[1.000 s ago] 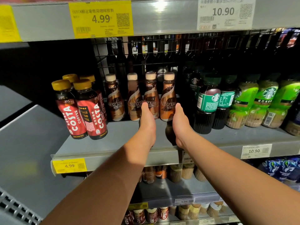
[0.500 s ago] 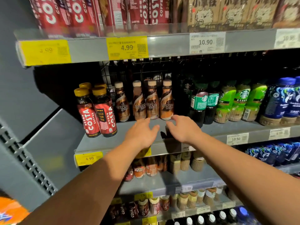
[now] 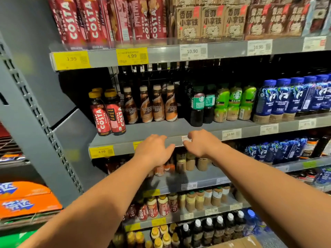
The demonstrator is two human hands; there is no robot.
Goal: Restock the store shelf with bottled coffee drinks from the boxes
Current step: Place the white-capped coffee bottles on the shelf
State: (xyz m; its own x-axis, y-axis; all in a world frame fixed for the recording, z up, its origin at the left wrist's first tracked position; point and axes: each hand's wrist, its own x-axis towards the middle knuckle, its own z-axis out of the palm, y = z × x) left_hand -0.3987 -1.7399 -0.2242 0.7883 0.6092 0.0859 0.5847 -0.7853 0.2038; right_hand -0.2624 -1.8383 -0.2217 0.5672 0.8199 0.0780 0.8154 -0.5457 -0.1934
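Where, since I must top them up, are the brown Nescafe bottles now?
Head view: the four Nescafe bottles stand on the second shelf down, left of centre, between the red Costa bottles and the dark Starbucks bottles.

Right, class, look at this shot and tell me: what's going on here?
A person is stocking a store shelf of bottled coffee. Both arms reach forward: the left hand and right hand hover open and empty at the shelf's front edge, just below four Nescafé bottles standing in a row. Red Costa bottles stand to their left. No bottle is in either hand at this moment.
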